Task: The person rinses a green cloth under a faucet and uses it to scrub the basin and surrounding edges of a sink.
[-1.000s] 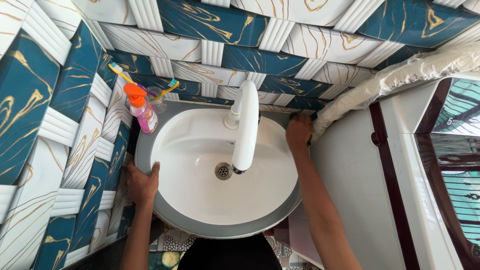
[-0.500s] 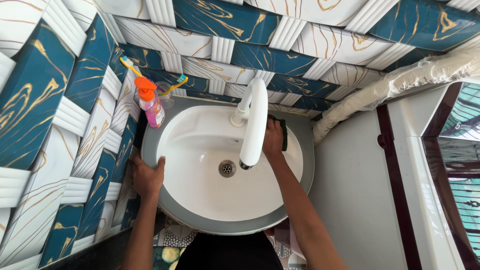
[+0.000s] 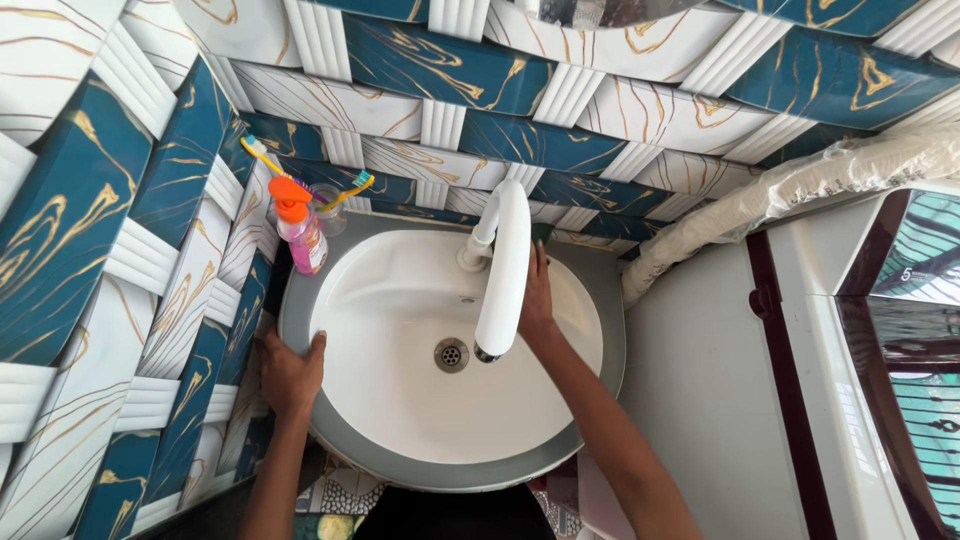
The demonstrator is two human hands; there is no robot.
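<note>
Dead centre of the frame, pressed right hand [image 3: 535, 295] flat inside the white sink [image 3: 420, 400] beside the faucet [image 3: 505, 265], maybe on a dark pad (couldn't tell), while bracing left hand [image 3: 290, 375] open-palmed on the grey rim lower left for steadiness.

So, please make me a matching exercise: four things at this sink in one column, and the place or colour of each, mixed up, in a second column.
Things:
1. left hand
2. right hand
3. soap bottle
4. drain

Places or colours:
A. pink with an orange pump
B. at the bottom of the white basin
C. on the sink's grey left rim
D. beside the white faucet

Pairs: 1-C, 2-D, 3-A, 4-B
</note>
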